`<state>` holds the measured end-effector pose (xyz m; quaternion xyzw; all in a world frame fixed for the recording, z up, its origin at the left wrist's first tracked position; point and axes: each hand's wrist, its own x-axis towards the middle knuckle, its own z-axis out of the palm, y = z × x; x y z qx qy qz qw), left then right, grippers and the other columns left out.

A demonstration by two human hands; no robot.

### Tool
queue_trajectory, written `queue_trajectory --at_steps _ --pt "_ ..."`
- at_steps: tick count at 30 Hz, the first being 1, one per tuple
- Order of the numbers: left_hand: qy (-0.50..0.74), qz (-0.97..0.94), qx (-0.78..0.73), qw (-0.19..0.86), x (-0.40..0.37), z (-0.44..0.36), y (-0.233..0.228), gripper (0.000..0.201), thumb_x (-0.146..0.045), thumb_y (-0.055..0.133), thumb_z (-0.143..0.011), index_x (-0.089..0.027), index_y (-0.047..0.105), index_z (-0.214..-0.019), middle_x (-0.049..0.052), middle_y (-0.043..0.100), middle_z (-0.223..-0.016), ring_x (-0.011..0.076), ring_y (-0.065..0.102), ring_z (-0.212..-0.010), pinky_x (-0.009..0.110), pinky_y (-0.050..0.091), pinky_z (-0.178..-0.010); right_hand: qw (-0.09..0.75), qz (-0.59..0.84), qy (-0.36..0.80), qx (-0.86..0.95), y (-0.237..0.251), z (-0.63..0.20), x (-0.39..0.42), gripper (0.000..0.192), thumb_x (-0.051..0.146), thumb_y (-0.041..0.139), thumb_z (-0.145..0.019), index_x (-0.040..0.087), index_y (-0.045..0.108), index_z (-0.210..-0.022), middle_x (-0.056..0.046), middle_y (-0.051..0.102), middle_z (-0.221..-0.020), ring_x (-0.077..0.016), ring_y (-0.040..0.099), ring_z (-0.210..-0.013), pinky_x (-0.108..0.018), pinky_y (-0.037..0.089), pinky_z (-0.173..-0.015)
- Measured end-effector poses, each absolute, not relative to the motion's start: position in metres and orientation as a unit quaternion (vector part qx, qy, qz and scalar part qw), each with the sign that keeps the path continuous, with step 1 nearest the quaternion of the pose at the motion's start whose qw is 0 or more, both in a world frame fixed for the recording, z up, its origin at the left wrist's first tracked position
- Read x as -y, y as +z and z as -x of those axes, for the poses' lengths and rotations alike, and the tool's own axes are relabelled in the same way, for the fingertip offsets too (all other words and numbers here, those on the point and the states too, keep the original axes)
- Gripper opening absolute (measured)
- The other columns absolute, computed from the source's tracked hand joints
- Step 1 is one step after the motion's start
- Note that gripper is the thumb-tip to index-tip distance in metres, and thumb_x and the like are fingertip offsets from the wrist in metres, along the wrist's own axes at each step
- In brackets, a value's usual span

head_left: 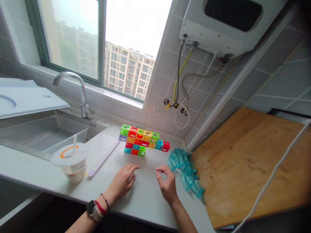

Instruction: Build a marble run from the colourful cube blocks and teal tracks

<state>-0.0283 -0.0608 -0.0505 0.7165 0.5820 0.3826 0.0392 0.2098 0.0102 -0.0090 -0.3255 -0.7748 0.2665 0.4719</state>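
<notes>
A structure of colourful see-through blocks (137, 140) stands upright on the white counter, its right end jutting out above the surface. My left hand (123, 181) hovers in front of it, index finger stretched out, holding nothing. To the right, my right hand (167, 184) has thumb and index finger curled into a ring with their tips close together; I see no object in it. Neither hand touches the blocks. Beside my right hand lie teal translucent plastic pieces (191, 181) with curved shapes. A watch (91, 208) and bracelets circle my left wrist.
On the left are a lidded cup with a straw (73, 163), a pale flat strip (104, 159) and a sink (97, 132) with a faucet (83, 94). A wooden board (243, 168) leans at right, a white cable (274, 174) crossing it. A water heater (218, 29) hangs above.
</notes>
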Motion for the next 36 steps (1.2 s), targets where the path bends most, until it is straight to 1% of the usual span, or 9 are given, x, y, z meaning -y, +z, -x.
queue_trajectory --at_steps 3,6,10,18,25,29,32,34,36 --pt "0.378 -0.700 -0.605 0.030 0.070 0.047 -0.060 0.034 -0.013 0.049 -0.090 -0.022 0.063 -0.120 0.011 0.068 -0.118 0.0277 0.064 -0.110 0.046 0.054 -0.098 0.433 0.331 0.295 0.785 -0.050 -0.225 0.027 0.013 0.027 0.058 -0.095 0.021 0.070 -0.094 -0.006 0.069 -0.093 -0.0204 0.065 -0.090 -0.032 0.052 -0.082" --pt "0.356 -0.703 -0.615 0.027 0.074 0.050 -0.060 0.031 -0.017 0.049 -0.090 -0.021 0.064 -0.117 0.012 0.069 -0.116 0.0289 0.064 -0.109 0.048 0.053 -0.098 0.420 0.382 0.330 0.754 -0.064 -0.233 0.036 0.019 0.032 0.057 -0.095 0.020 0.071 -0.094 -0.007 0.070 -0.091 -0.0204 0.066 -0.085 -0.030 0.051 -0.076" --pt "0.330 -0.716 -0.615 0.028 0.075 0.045 -0.054 0.025 -0.019 0.049 -0.090 -0.022 0.067 -0.107 0.012 0.070 -0.111 0.0292 0.064 -0.105 0.048 0.052 -0.095 0.426 0.436 0.380 0.696 -0.068 -0.232 0.026 0.028 0.040 0.057 -0.093 0.017 0.072 -0.092 -0.008 0.073 -0.084 -0.0210 0.068 -0.078 -0.030 0.052 -0.073" --pt "0.300 -0.724 -0.620 0.020 0.078 0.044 -0.045 0.020 -0.016 0.048 -0.089 -0.022 0.067 -0.091 0.010 0.068 -0.102 0.0250 0.064 -0.100 0.040 0.052 -0.093 0.427 0.444 0.392 0.683 -0.070 -0.231 0.022 0.029 0.043 0.056 -0.088 0.018 0.071 -0.084 -0.006 0.074 -0.076 -0.0195 0.067 -0.068 -0.030 0.051 -0.069" --pt "0.277 -0.730 -0.625 0.003 0.077 0.039 -0.036 0.020 -0.015 0.049 -0.085 -0.021 0.068 -0.088 0.009 0.070 -0.098 0.0232 0.067 -0.097 0.038 0.054 -0.091 0.446 0.440 0.401 0.668 -0.065 -0.234 0.022 0.028 0.043 0.058 -0.086 0.018 0.071 -0.083 -0.006 0.074 -0.077 -0.0202 0.068 -0.074 -0.030 0.051 -0.072" --pt "0.265 -0.735 -0.624 -0.022 0.045 0.049 0.016 0.024 -0.017 0.046 -0.086 -0.022 0.067 -0.096 0.007 0.071 -0.102 0.0215 0.068 -0.095 0.037 0.055 -0.089 0.458 0.429 0.417 0.658 -0.067 -0.236 0.021 0.029 0.042 0.057 -0.088 0.017 0.071 -0.084 -0.007 0.074 -0.076 -0.0196 0.068 -0.072 -0.030 0.051 -0.071" --pt "0.243 -0.742 -0.622 -0.056 -0.004 0.058 0.079 0.032 -0.026 0.047 -0.091 -0.020 0.062 -0.118 0.011 0.066 -0.123 0.0254 0.062 -0.115 0.043 0.049 -0.102 0.473 0.412 0.436 0.645 -0.069 -0.237 0.022 0.029 0.042 0.058 -0.090 0.015 0.071 -0.087 -0.007 0.074 -0.076 -0.0194 0.068 -0.073 -0.029 0.051 -0.072" --pt "0.204 -0.752 -0.623 -0.069 -0.044 0.062 0.117 0.052 -0.037 0.056 -0.087 -0.020 0.053 -0.136 0.014 0.057 -0.138 0.0301 0.053 -0.128 0.047 0.042 -0.110 0.487 0.397 0.446 0.637 -0.069 -0.238 0.023 0.029 0.041 0.058 -0.091 0.015 0.071 -0.087 -0.006 0.074 -0.077 -0.0187 0.067 -0.073 -0.029 0.051 -0.071" --pt "0.137 -0.770 -0.620 -0.057 -0.081 0.065 0.143 0.080 -0.046 0.072 -0.073 -0.022 0.046 -0.145 0.015 0.052 -0.144 0.0347 0.049 -0.132 0.048 0.040 -0.111 0.496 0.386 0.453 0.632 -0.067 -0.239 0.025 0.028 0.040 0.058 -0.092 0.016 0.072 -0.087 -0.005 0.074 -0.078 -0.0178 0.066 -0.073 -0.028 0.050 -0.071"
